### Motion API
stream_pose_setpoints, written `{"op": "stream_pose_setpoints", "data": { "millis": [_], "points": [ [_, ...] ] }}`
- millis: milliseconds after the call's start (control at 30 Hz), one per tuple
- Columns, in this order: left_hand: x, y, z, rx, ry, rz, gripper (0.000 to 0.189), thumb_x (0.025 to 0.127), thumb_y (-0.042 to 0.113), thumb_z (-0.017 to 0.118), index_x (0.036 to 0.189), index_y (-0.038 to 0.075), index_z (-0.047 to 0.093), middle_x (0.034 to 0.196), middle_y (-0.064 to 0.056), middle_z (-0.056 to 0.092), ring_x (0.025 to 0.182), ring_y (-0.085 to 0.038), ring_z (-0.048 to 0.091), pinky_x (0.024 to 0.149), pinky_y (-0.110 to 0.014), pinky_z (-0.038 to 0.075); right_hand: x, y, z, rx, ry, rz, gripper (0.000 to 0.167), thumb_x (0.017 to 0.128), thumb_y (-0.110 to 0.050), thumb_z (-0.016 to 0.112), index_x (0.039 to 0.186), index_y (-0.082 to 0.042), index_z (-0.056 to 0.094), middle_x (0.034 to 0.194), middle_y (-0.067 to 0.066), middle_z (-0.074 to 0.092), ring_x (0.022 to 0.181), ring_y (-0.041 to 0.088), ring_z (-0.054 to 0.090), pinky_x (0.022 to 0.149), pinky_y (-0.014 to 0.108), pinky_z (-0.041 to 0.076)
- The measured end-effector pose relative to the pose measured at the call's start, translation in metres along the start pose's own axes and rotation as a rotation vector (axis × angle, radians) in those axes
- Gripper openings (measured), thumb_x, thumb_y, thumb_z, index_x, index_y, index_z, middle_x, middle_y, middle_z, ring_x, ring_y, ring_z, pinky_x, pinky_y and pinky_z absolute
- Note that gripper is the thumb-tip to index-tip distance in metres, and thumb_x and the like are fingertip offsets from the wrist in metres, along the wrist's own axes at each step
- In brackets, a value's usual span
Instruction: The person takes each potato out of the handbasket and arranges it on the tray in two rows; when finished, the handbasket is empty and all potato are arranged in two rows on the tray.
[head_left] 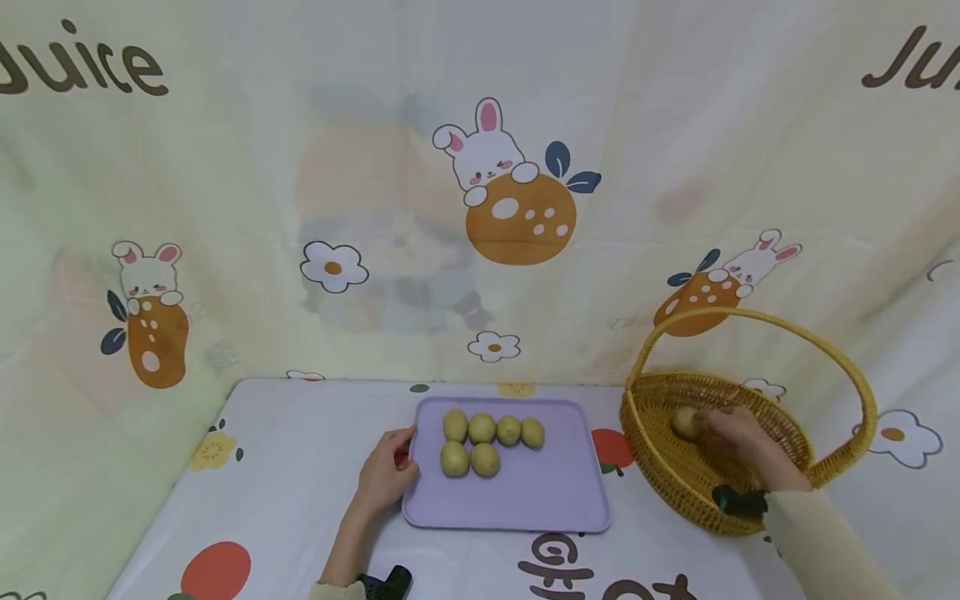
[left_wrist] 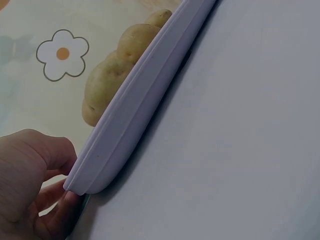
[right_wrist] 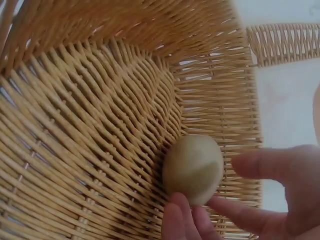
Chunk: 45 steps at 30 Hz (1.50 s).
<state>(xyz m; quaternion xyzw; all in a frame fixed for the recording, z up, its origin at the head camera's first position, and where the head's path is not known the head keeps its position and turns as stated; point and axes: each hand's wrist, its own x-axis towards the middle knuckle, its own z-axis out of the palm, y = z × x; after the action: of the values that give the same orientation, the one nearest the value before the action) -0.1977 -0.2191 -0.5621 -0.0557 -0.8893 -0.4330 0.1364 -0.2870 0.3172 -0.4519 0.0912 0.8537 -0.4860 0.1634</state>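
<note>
Left arm [head_left: 348, 542] reaches forward, the left hand [head_left: 386, 471] turned rightward, its fingers [left_wrist: 54, 192] bent in a grip; right arm [head_left: 825, 537], sleeved, extends forward and leftward, the right hand [head_left: 738, 432] holding its thumb [right_wrist: 260, 164] spread apart from its fingers

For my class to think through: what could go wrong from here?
The right grip's thumb stands apart from the potato in the basket, so that potato could slip during a lift.
The left grip holds the tray's edge; a tug might set the six rounded potatoes rolling.
The right forearm passes over the basket's rim and might knock it.
</note>
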Motion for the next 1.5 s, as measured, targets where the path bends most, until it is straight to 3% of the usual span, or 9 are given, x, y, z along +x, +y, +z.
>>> {"op": "stream_pose_setpoints", "data": {
  "millis": [100, 167, 367, 600, 767, 1000, 1100, 1333, 1500],
  "points": [
    [0.000, 0.000, 0.000, 0.001, 0.002, -0.006, 0.058, 0.075, -0.002, 0.063, 0.132, -0.002, 0.059, 0.118, -0.014, 0.061, 0.091, -0.020, 0.062, 0.076, -0.029, 0.048, 0.000, -0.002, 0.004, -0.013, -0.040, -0.010, 0.057, 0.101, -0.023, 0.045, 0.135, 0.022, 0.040, 0.134, 0.043, 0.037, 0.113, 0.045, 0.055, 0.091, 0.048, 0.051],
    [0.000, -0.001, 0.000, 0.004, 0.007, -0.008, 0.058, 0.075, -0.003, 0.063, 0.132, -0.002, 0.059, 0.118, -0.014, 0.061, 0.090, -0.020, 0.062, 0.076, -0.029, 0.048, -0.001, -0.005, 0.007, -0.041, -0.062, -0.028, 0.062, 0.102, -0.025, 0.045, 0.143, 0.019, 0.029, 0.142, 0.041, 0.030, 0.120, 0.049, 0.049, 0.092, 0.050, 0.050],
    [-0.001, -0.001, 0.002, 0.003, 0.006, 0.003, 0.058, 0.075, -0.003, 0.063, 0.132, -0.003, 0.059, 0.119, -0.015, 0.061, 0.091, -0.021, 0.062, 0.077, -0.029, 0.049, -0.001, -0.009, 0.012, -0.060, -0.096, -0.060, 0.059, 0.099, -0.018, 0.052, 0.143, 0.016, 0.031, 0.125, 0.030, 0.050, 0.101, 0.031, 0.060, 0.086, 0.048, 0.052],
    [-0.001, -0.001, 0.002, 0.001, 0.008, 0.008, 0.057, 0.075, -0.002, 0.064, 0.132, -0.004, 0.059, 0.118, -0.014, 0.062, 0.091, -0.020, 0.061, 0.077, -0.028, 0.049, 0.004, -0.009, 0.022, 0.030, -0.189, -0.025, 0.072, 0.096, -0.009, 0.057, 0.148, 0.017, 0.015, 0.108, 0.017, 0.060, 0.078, 0.022, 0.064, 0.077, 0.043, 0.056],
    [0.000, -0.002, 0.002, 0.006, 0.010, 0.014, 0.057, 0.075, -0.003, 0.064, 0.131, -0.003, 0.059, 0.118, -0.014, 0.061, 0.091, -0.021, 0.062, 0.077, -0.030, 0.049, 0.007, -0.007, 0.025, -0.001, -0.173, -0.029, 0.064, 0.094, -0.009, 0.060, 0.141, 0.020, 0.028, 0.101, 0.012, 0.059, 0.072, 0.018, 0.061, 0.071, 0.038, 0.056],
    [0.000, -0.002, 0.003, 0.003, 0.012, 0.019, 0.057, 0.074, -0.003, 0.063, 0.131, -0.004, 0.059, 0.117, -0.015, 0.061, 0.090, -0.021, 0.061, 0.076, -0.029, 0.049, 0.006, -0.010, 0.020, -0.085, -0.100, -0.094, 0.057, 0.090, -0.013, 0.067, 0.131, 0.021, 0.045, 0.119, 0.025, 0.057, 0.088, 0.016, 0.060, 0.079, 0.041, 0.054],
    [0.000, -0.002, 0.004, 0.008, 0.013, 0.007, 0.057, 0.075, -0.002, 0.064, 0.132, -0.003, 0.059, 0.117, -0.014, 0.061, 0.090, -0.019, 0.060, 0.076, -0.029, 0.048, 0.002, -0.014, 0.019, -0.089, -0.096, -0.084, 0.058, 0.091, -0.018, 0.067, 0.132, 0.018, 0.046, 0.113, 0.016, 0.062, 0.086, 0.016, 0.060, 0.077, 0.038, 0.054],
    [-0.001, 0.002, 0.002, 0.003, 0.016, -0.005, 0.057, 0.075, -0.002, 0.064, 0.132, -0.003, 0.059, 0.116, -0.013, 0.061, 0.089, -0.019, 0.060, 0.075, -0.028, 0.047, -0.005, -0.017, 0.022, -0.031, -0.090, -0.090, 0.058, 0.091, -0.024, 0.068, 0.131, 0.014, 0.050, 0.087, -0.006, 0.065, 0.059, 0.009, 0.051, 0.060, 0.030, 0.048],
    [-0.002, 0.003, 0.001, -0.002, 0.024, 0.005, 0.056, 0.075, -0.002, 0.064, 0.131, -0.003, 0.060, 0.114, -0.012, 0.062, 0.088, -0.018, 0.060, 0.074, -0.027, 0.047, -0.010, -0.019, 0.022, 0.042, -0.077, -0.086, 0.055, 0.092, -0.022, 0.069, 0.131, 0.011, 0.052, 0.085, -0.010, 0.067, 0.063, 0.008, 0.057, 0.062, 0.029, 0.051]
  ]
}}
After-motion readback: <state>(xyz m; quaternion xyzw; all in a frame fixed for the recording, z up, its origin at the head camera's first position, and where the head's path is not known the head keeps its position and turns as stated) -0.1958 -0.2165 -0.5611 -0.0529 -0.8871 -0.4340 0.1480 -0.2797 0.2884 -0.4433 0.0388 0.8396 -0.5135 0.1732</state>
